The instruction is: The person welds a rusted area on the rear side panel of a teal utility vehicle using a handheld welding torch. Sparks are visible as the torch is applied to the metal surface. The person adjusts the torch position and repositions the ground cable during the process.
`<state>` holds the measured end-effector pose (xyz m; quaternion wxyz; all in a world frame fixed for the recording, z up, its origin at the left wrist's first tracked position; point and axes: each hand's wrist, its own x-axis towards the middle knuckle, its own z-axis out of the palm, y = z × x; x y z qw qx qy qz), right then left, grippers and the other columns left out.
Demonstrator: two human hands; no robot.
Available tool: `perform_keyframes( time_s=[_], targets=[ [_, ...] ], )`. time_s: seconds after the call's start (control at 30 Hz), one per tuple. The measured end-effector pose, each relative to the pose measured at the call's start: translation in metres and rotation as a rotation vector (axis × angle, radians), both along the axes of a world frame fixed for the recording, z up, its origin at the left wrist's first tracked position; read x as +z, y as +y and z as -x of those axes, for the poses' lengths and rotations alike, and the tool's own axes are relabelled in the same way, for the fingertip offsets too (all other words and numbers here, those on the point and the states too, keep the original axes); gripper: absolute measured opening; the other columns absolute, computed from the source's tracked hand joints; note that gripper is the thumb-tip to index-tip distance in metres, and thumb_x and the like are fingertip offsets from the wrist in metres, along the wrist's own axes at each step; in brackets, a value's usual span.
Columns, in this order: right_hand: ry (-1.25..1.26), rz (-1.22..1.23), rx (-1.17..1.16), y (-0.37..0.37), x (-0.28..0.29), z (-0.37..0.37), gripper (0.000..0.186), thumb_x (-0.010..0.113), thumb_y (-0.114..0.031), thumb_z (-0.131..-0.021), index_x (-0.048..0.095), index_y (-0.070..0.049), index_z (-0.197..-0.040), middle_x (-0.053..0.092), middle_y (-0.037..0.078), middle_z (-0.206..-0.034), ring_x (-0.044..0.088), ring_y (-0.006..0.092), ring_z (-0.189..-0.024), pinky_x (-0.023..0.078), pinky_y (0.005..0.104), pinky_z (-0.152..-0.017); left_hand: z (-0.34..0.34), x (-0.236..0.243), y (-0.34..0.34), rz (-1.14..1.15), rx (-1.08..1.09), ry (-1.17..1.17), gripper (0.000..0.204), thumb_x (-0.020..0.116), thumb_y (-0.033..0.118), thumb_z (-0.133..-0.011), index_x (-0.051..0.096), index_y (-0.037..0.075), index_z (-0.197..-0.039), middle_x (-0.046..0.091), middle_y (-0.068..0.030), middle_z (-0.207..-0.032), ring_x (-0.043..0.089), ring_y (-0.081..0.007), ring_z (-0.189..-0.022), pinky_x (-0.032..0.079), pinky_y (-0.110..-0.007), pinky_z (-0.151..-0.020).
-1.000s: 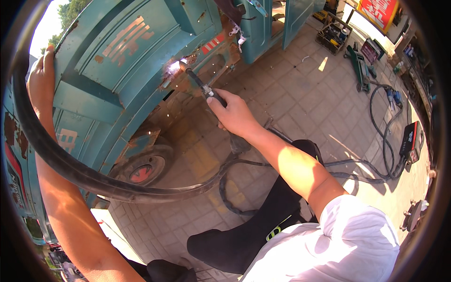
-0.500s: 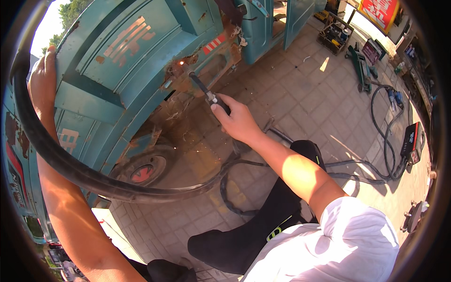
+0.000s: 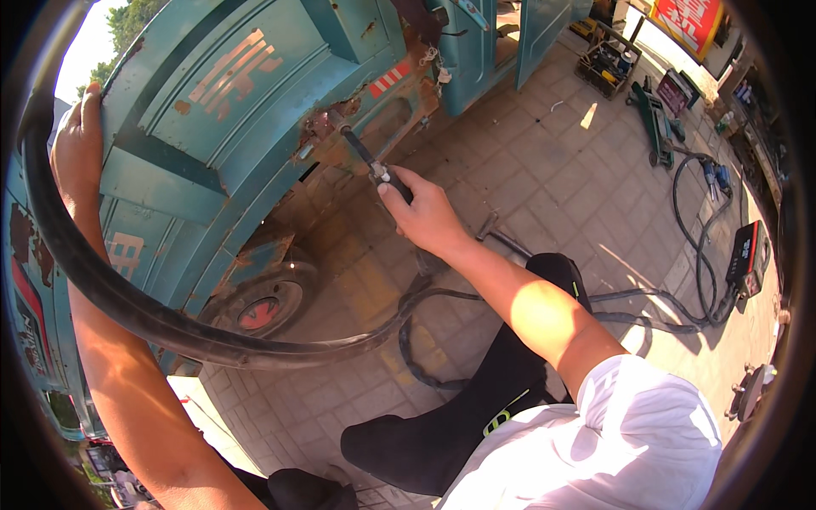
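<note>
My right hand (image 3: 422,211) is closed round the handle of a welding torch (image 3: 364,155). The torch's dark slim neck slants up and left, its tip beside a rusty, broken patch (image 3: 323,125) in the truck's lower body. Whether the tip touches the metal I cannot tell. At the far left my left hand (image 3: 78,151) rests along the rim of the blue-green truck side panel (image 3: 183,183), with fingers stretched out. A thick black cable (image 3: 229,347) sweeps close in front of my left forearm and curves under the panel toward the middle.
Beneath the body sits a wheel (image 3: 257,313) with a red centre. On the paving to the right, cables lead to a red and black machine (image 3: 748,259). Farther off are a green floor jack (image 3: 653,127) and a tool box (image 3: 605,66). My knee (image 3: 557,272) is bent nearby.
The bright glow at the rusty patch has gone out, and the scattered sparks below have mostly vanished. The torch and my right hand have shifted slightly up and left. My left hand stays put.
</note>
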<state>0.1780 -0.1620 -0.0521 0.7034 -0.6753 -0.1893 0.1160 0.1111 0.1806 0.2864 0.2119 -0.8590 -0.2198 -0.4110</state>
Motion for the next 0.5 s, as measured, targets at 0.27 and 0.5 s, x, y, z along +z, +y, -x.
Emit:
perform_keyframes(
  time_s=[0.27,0.5],
  targets=[
    [0.018,0.051,0.039,-0.011,0.005,0.008,0.050,0.062,-0.033,-0.102,0.058,0.000,-0.139,0.059,0.001,-0.072,0.060,0.0094,-0.056,0.049,0.0285,-0.054,-0.001,-0.002,0.006,-0.057,-0.023,-0.021,0.057,0.041,0.055,-0.105,0.073,0.013,-0.127,0.072,-0.0173,-0.123,0.067,-0.0364,-0.117,0.047,-0.040,-0.103],
    [0.161,0.014,0.125,-0.020,0.029,0.001,0.048,0.060,-0.034,-0.104,0.059,0.001,-0.137,0.058,0.001,-0.078,0.060,0.0110,-0.053,0.049,0.0285,-0.049,-0.002,-0.003,-0.004,-0.044,-0.001,-0.024,0.059,0.040,0.055,-0.105,0.073,0.011,-0.126,0.072,-0.0186,-0.121,0.067,-0.0365,-0.115,0.047,-0.041,-0.103]
  ],
)
